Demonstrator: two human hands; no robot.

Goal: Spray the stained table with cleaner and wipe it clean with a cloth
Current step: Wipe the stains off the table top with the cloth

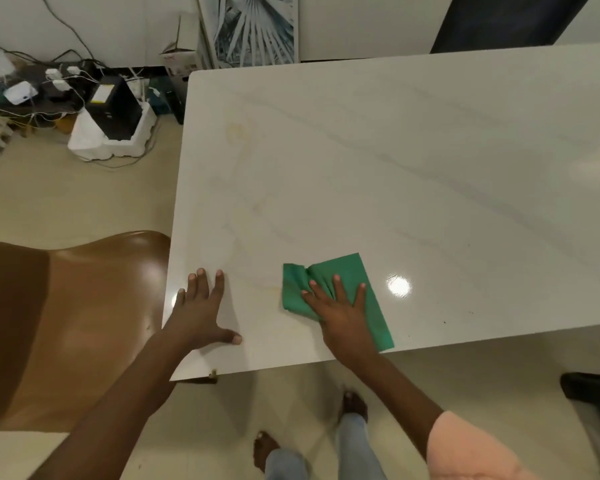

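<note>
A white marble-look table (413,161) fills the middle and right of the view. Faint yellowish stains (236,131) run down its left part toward the near edge. A folded green cloth (357,275) lies flat near the front edge. My right hand (340,310) presses on the cloth with straight, spread fingers. My left hand (201,310) rests flat on the table's near left corner, fingers spread, holding nothing. No spray bottle is in view.
A brown glossy chair (73,323) stands against the table's left side. Cables, chargers and a black box in white foam (115,123) clutter the floor at the back left. A framed picture (253,26) leans on the wall. My feet (267,445) stand below the table's front edge.
</note>
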